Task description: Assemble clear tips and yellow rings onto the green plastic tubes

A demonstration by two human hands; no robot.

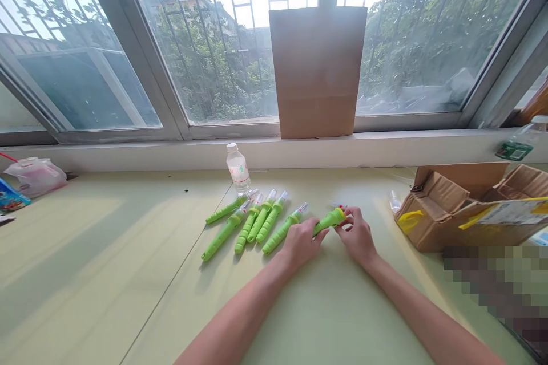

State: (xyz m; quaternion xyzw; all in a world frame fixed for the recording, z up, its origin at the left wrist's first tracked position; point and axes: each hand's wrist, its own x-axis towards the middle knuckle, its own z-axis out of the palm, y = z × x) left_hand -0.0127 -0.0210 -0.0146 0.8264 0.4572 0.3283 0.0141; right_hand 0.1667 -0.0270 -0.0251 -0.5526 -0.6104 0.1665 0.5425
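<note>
Green tool (329, 220), short-looking from this angle, with a yellow collar at its far end, sits between both hands just above the pale green table (107, 251). Left hand (302, 242) closes over the near, handle end; fingers wrapped around it, so most of the handle is hidden under the palm. Right hand (357, 236) meets the far end: fingertips pinch narrowly at the yellow collar, thumb side toward the tool. Tool runs slantwise, low at the left hand, higher at the right. Whether it touches the tabletop cannot be told.

Just left of the left hand: a row of six like green tools (250, 219), lying side by side on the table, clear tips pointing toward the window, handles toward the viewer. The nearest one of the row lies just beside the left hand's knuckles.

Behind the row, a small clear bottle (238, 169) with white cap stands upright near the sill. A brown paper bag (317, 71) stands on the sill against the window. Right of the hands, an open cardboard box (462, 205) with yellow tape. Far left, a crumpled plastic bag (36, 175).
</note>
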